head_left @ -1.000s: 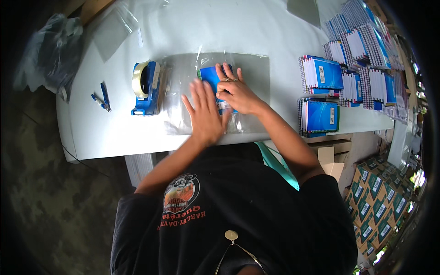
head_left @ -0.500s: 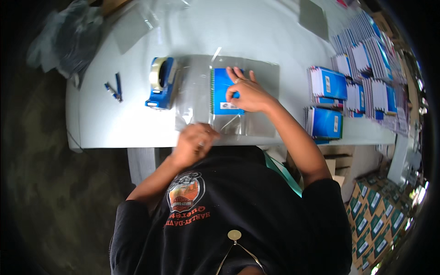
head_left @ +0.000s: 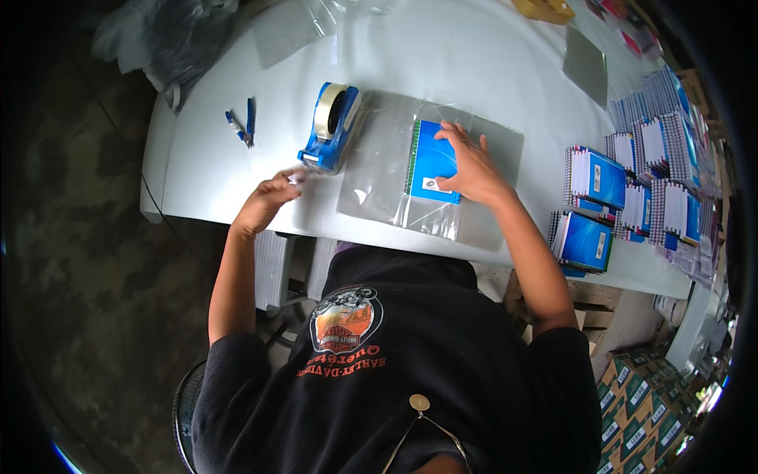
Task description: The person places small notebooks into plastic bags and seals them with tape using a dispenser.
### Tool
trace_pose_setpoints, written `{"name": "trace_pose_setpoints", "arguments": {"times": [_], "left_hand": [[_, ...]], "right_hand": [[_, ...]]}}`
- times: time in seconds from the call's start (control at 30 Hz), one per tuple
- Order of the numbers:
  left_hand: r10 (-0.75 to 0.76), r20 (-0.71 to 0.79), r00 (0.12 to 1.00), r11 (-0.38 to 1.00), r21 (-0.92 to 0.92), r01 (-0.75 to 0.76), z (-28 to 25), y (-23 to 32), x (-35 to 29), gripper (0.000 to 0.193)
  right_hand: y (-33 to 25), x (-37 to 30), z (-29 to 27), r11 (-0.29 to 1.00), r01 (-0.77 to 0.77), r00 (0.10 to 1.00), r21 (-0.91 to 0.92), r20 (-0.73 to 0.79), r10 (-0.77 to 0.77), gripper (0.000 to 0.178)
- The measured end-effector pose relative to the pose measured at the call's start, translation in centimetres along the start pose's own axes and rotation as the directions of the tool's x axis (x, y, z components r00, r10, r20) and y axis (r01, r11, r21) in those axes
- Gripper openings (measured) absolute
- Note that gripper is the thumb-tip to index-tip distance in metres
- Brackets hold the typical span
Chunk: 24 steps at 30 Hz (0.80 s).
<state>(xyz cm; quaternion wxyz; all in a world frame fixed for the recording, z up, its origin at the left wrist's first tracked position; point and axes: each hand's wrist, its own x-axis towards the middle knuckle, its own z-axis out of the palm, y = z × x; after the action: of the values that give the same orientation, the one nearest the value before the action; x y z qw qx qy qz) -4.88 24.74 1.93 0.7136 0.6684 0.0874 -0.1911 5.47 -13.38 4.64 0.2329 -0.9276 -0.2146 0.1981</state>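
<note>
A blue spiral notebook (head_left: 430, 164) with a green coil and a white label lies on clear plastic sheeting (head_left: 374, 189) in front of me. My right hand (head_left: 471, 170) rests over the notebook's right side, fingers spread and thumb near the label. To the left, beyond the table's near edge, my left hand (head_left: 272, 199) is held with fingers drawn together. A small pale spot shows at its fingertips; whether that is a ring or something held is unclear. Just beyond that hand stands a blue tape dispenser (head_left: 328, 130) carrying a roll of clear tape.
Blue-handled cutting pliers (head_left: 244, 125) lie on the white table (head_left: 201, 175) at left. Several stacks of spiral notebooks (head_left: 594, 178) line the right side. More plastic film (head_left: 292, 35) is at the back. Dark plastic bags (head_left: 170, 39) hang at the far left; boxes (head_left: 643, 407) are stacked lower right.
My left hand has moved leftward from the plastic's near edge to beside the tape dispenser. My right hand's fingers have spread over the notebook. The whole view has shifted.
</note>
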Motion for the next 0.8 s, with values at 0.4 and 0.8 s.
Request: {"name": "trace_pose_setpoints", "arguments": {"times": [0.4, 0.8], "left_hand": [[-0.169, -0.013, 0.986, 0.266, 0.962, 0.059, 20.1, 9.5, 11.7, 0.054], [0.516, 0.093, 0.851, 0.289, 0.917, -0.276, 4.3, -6.3, 13.2, 0.030]], "right_hand": [[1.1, 0.4, -0.5, 0.992, 0.117, 0.993, 0.035, -0.004, -0.117, 0.075], [4.7, 1.3, 3.6, 0.981, 0.097, 0.850, 0.167, -0.526, 0.006, 0.118]]}}
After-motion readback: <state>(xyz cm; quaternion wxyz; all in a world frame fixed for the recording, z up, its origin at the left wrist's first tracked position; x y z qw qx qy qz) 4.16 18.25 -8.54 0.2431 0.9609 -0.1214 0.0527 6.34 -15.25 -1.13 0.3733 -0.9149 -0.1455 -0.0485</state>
